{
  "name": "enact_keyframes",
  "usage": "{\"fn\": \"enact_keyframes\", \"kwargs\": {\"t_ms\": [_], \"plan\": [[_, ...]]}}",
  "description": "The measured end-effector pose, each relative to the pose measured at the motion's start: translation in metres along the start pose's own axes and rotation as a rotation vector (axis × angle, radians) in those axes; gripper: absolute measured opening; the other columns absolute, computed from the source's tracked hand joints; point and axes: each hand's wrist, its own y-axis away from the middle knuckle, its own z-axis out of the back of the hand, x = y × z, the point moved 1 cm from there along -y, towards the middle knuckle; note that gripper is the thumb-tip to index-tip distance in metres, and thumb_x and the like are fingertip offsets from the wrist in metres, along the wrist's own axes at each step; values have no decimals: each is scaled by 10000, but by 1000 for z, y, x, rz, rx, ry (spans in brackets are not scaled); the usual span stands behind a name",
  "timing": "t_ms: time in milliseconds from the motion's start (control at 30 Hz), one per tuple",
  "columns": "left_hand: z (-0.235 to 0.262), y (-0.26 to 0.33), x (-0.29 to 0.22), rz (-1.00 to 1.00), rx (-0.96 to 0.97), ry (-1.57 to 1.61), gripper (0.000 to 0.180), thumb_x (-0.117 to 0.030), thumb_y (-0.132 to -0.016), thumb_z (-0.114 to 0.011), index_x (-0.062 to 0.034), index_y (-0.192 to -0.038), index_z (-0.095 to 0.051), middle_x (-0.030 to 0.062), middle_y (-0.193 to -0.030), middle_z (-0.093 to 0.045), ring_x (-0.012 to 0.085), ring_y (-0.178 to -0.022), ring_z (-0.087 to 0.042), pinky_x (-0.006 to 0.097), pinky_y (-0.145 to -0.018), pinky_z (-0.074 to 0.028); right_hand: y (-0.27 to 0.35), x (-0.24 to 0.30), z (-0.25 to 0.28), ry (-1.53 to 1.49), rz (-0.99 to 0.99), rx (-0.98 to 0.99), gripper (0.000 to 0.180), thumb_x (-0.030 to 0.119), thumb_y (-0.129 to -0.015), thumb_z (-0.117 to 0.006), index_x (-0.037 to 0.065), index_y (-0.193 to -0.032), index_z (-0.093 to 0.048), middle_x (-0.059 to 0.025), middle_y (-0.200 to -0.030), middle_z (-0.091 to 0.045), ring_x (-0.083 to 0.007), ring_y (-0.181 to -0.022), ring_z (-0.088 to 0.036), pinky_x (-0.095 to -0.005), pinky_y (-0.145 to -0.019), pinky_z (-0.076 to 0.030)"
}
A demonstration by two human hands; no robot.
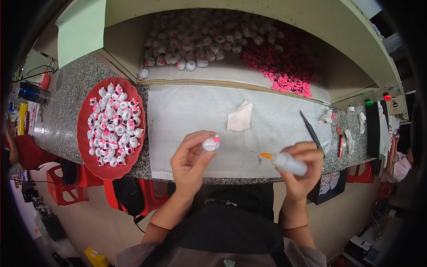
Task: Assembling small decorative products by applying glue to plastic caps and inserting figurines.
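- Left hand (189, 162), palm turned inward, pinches a white-and-pink figurine (211, 143) between thumb and fingers above the white sheet (187, 111).
- Right hand (304, 167) wraps a translucent squeeze bottle (291, 165), its orange-based needle tip (266, 155) pointing left, apart from the figurine.
- Marks on the green paper (81, 33) are too faint to read.
- Crumpled tissue (240, 116) lies beyond the hands; a scalloped red tray (83, 142) of similar figurines sits left.

Green sheet (82, 31), 10 o'clock: cut by top edge. White pieces (191, 42), 12 o'clock: rear rows dim, blurred. Bottle (289, 164), 4 o'clock: partly hidden by right hand (312, 164); needle (255, 152) tip probably too fine to resolve. Person (401, 168), 3 o'clock: cropped by dark rim.
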Motion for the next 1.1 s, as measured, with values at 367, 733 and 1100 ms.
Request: {"fn": "enact_keyframes", "kwargs": {"t_ms": [367, 733, 1100], "plan": [[10, 2, -9, 13, -92, 33, 332, 69, -723, -549, 35, -1042, -462, 145, -1037, -503, 184, -956, -503, 277, -831, -391, -127, -104, -36, 896, 101, 292, 207, 28, -653, -594, 24, -855, -546, -131, -788, -537, -270, -744, -552, -343, -620, -444], [13, -4, -5, 86, -113, 167, 319, 60, -742, -531, 33, -1051, -457, 135, -1008, -518, 184, -928, -518, 318, -824, -434, -107, -103, -32, 757, 319, 478, 300, -90, -513, -607, 1, -792, -542, -98, -825, -541, -276, -738, -545, -336, -633, -444], [3, 2, 4, 142, -44, 100, 327, 77, -741, -526, 35, -1059, -461, 123, -1003, -525, 184, -952, -512, 302, -817, -431, -60, -37, -29, -85, -312, 266, 83, -68, -668, -585, -24, -723, -540, -79, -735, -531, -136, -653, -523, -231, -569, -420]]}}
